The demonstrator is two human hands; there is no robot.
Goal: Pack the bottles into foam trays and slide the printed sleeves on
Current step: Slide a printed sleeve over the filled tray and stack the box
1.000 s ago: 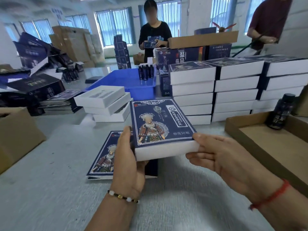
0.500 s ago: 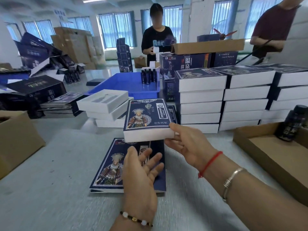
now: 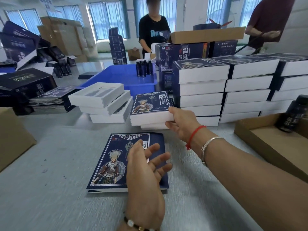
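My right hand (image 3: 182, 124) grips the near right corner of a sleeved box (image 3: 150, 107), blue printed top and white side, which lies on another sleeved box at the foot of the stacks. My left hand (image 3: 146, 165) hovers open, fingers spread, over a flat pile of printed sleeves (image 3: 115, 162) on the grey table. To the left stand three open white foam trays (image 3: 101, 101). Dark bottles (image 3: 144, 68) stand upright in the blue bin (image 3: 120, 77).
Tall stacks of finished sleeved boxes (image 3: 225, 90) fill the right back. A shallow cardboard tray (image 3: 266, 144) with a dark bottle (image 3: 295, 114) sits at right. A cardboard box (image 3: 11, 139) is at left. Two people stand beyond the table.
My right hand carried the sleeved box forward and set it down on another box by the stacks. My left hand let go of it and now hangs open over the flat sleeves.
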